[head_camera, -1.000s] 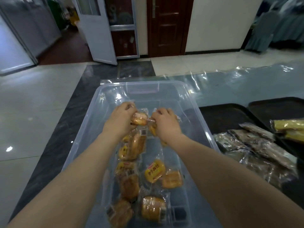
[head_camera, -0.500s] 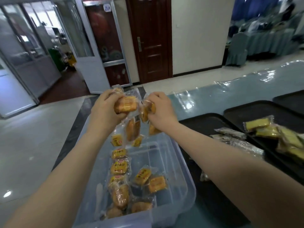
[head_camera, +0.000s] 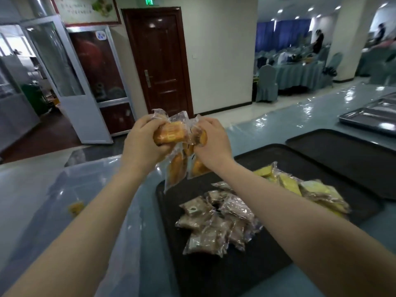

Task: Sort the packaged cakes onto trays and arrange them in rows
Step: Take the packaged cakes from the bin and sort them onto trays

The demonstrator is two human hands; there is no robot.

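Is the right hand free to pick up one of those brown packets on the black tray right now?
Probably not yet. The right hand already grips orange cake packets, as does the left hand. Nothing covers the brown packets on the black tray; the grip is simply full.

No legible text is showing anywhere; printing on the orange cake wrapper (head_camera: 170, 133) is blurring into unreadable marks; the framed wall poster (head_camera: 90, 9) is carrying lettering too small to read; a green sign (head_camera: 149, 0) above the dark door (head_camera: 159, 61) is glowing, its characters indistinct
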